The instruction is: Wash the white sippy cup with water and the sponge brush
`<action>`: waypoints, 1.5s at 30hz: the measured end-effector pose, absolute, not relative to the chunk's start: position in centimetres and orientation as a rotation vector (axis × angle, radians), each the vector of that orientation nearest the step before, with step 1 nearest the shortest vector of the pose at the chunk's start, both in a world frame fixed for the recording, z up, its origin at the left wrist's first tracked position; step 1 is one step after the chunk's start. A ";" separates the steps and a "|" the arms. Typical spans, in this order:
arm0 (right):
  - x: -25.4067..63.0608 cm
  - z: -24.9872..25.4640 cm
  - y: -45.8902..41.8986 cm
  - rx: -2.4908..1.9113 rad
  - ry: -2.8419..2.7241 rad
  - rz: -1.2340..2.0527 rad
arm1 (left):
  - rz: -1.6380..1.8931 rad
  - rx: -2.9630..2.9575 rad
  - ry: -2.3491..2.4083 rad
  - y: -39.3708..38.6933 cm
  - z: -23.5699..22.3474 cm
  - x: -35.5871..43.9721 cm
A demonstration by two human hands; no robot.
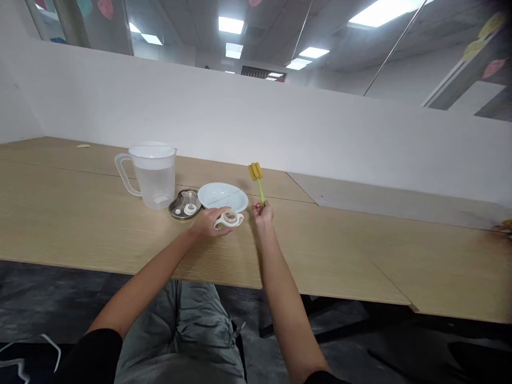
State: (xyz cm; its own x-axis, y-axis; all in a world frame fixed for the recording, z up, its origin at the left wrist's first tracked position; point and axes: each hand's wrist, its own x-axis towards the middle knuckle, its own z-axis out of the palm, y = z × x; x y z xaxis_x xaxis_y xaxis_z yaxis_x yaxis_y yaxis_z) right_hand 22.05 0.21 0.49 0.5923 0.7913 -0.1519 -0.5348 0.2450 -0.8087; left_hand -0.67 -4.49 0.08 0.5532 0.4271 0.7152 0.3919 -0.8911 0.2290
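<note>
In front of the white bowl [240,199], my left hand [208,221] is closed on a white two-handled baby bottle part [229,217]; its round opening faces up toward me. My right hand [263,212], to the right of the bowl, grips the green handle of a sponge bottle brush [256,172], whose yellow sponge head points up and away from me. Brush and bottle part are apart. Left of the bowl sits a small metal tray [173,209] with a clear piece [190,197], a white ring [190,209] and a small white piece [177,212] in it.
A large clear plastic pitcher [155,178] stands on the wooden table [92,213], left of the tray, its handle to the left. A small flat pale piece [83,145] lies at the back left. A white wall [224,117] with windows above it borders the table's back.
</note>
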 end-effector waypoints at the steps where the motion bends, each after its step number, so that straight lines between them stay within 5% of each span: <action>1: 22.0 0.4 0.3 -0.995 -0.312 0.924 | 1.258 2.726 0.727 -4.5 0.1 -0.7; 28: 20.8 -0.8 -0.7 -2.180 -1.199 0.279 | 1.221 2.763 0.782 -3.7 1.5 -1.8; 35: 20.7 -0.6 -0.9 -2.253 -1.271 0.226 | 1.597 2.175 1.540 -1.5 1.3 -3.6; 45: 20.3 0.2 -1.4 -2.162 -1.176 0.040 | 1.127 2.243 2.136 0.5 0.1 -5.4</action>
State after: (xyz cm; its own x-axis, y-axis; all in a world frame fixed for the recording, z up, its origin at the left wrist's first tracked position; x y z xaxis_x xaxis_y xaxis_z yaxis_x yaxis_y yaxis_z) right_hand 20.33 -1.38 0.23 0.5937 0.7561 0.2752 0.7359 -0.3718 -0.5659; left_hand -5.42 0.53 0.06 -0.0672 0.8242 0.5623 0.9294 -0.1533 0.3358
